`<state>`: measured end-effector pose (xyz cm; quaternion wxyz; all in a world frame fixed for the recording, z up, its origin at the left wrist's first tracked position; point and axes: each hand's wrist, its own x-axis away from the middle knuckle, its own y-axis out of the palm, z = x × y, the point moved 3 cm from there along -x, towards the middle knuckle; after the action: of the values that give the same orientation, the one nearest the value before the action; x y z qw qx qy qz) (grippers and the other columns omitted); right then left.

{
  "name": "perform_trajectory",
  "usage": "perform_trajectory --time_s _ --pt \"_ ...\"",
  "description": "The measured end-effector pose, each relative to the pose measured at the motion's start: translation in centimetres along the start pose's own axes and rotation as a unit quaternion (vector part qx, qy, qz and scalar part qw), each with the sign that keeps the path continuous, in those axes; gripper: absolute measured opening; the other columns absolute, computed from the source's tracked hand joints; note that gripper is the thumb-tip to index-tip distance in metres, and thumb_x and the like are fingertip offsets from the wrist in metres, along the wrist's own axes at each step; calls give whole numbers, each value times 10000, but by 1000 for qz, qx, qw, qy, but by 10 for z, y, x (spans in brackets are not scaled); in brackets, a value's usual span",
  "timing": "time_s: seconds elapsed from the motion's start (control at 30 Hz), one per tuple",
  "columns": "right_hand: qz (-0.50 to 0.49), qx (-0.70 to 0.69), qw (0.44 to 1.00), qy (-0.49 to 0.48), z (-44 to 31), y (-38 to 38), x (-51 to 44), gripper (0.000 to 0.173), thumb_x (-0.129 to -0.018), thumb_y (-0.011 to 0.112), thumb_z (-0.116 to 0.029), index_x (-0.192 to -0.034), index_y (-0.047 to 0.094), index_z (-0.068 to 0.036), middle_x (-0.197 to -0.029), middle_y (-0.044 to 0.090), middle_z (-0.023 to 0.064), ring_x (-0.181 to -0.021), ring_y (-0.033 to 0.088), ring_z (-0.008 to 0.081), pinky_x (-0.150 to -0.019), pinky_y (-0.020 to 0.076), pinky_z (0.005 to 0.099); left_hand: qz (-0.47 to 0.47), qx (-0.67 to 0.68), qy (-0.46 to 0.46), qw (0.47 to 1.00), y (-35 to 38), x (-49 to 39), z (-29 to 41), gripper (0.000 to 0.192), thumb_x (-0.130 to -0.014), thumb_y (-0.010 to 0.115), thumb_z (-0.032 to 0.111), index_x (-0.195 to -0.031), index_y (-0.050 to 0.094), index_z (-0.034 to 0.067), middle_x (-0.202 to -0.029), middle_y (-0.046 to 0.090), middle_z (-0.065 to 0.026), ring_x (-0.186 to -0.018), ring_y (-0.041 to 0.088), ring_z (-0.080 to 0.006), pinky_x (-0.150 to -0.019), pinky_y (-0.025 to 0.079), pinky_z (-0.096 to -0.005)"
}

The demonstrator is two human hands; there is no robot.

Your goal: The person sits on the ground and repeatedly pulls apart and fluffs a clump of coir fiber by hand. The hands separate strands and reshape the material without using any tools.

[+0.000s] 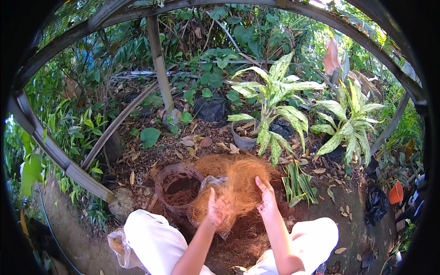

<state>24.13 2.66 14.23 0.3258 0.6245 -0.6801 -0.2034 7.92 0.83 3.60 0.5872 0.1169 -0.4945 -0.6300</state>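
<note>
A loose clump of brown coconut fibre [248,184] is held up between my two hands. My left hand [220,208] presses against its lower left side, thumb raised and fingers partly hidden in the strands. At the clump's right edge is my right hand [266,196], with soil on the skin. Below and behind my left hand lies a clear plastic bag [217,179] with more fibre in and around it. Left of the bag stands a round, translucent brown-stained tub [180,170] with dark, moist soil mix inside. A heap of brown coir [211,163] lies behind the clump.
Cut snake plant leaves [297,184] lie right of my right hand. Beyond stand a variegated dieffenbachia [275,99] in a grey pot [242,137] and a second variegated plant [347,120]. A wooden post [160,65], a stone [121,203] and an orange pot [396,192] are around.
</note>
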Motion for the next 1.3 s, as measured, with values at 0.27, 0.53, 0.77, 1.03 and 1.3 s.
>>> perform_trajectory --time_s 0.27,0.53,0.77,1.03,1.3 --pt "88 -95 987 -99 15 -17 -9 386 -857 662 -134 -1213 537 -59 -1158 592 64 -1035 575 222 -872 495 376 -69 222 -55 971 20 9 -91 684 -867 388 597 -1305 422 73 -1338 475 -116 -1252 426 -300 -1076 278 -453" --pt "47 23 988 -144 40 -7 0 363 -846 646 -24 -1190 532 -22 -1142 599 62 -1028 562 166 -900 446 301 -41 125 201 971 63 32 -21 539 -892 552 386 -1306 402 74 -1269 515 -111 -1171 500 -291 -995 422 -414" --pt "-1 167 982 -86 43 -5 5 520 -771 698 31 -1235 466 6 -1155 583 97 -968 588 170 -857 477 299 153 7 253 955 41 36 12 448 -822 694 85 -1217 488 42 -1145 584 -79 -1001 590 -212 -824 509 -349" --pt "-47 144 988 -14 32 -8 -2 398 -820 675 -31 -1186 525 11 -1083 621 97 -951 608 183 -832 503 321 69 11 168 983 32 46 33 341 -776 708 96 -1084 585 18 -1024 648 -85 -918 639 -229 -759 540 -348" --pt "-160 300 940 -7 59 21 -5 365 -861 654 -124 -1195 551 -19 -1118 608 44 -955 582 126 -847 457 266 68 7 93 993 0 59 64 369 -781 654 129 -1122 575 13 -1061 642 -117 -962 634 -265 -841 529 -387"
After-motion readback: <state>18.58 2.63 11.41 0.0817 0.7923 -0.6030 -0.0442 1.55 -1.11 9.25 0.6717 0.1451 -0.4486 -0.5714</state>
